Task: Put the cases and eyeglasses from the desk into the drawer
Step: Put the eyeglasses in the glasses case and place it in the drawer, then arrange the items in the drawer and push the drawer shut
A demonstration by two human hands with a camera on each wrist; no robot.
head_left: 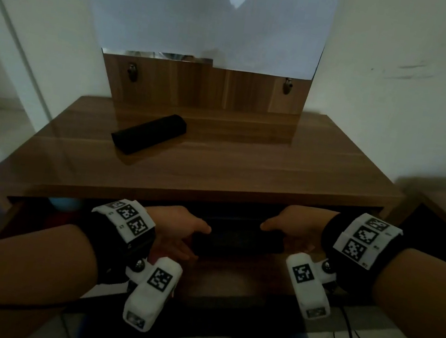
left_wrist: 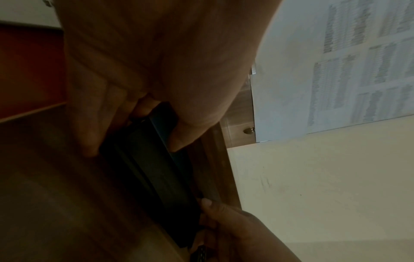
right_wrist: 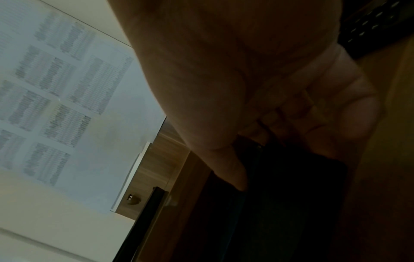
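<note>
Dark case over open drawer, left grip and right grip pinching its ends

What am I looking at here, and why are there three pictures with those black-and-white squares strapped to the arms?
No robot here: a person is tidying. The big picture comes from a camera on their head, looking down. The other two come from small cameras strapped to the wrists, hence the patterned white blocks; they look along each palm and are dim.

The left hand and right hand each hold one end of a dark case, low inside the open drawer under the wooden desk. The left wrist picture shows the thumb and fingers pinching that case.

Another black case lies on the desk top. Behind it stands a mirror covered with paper.
</note>
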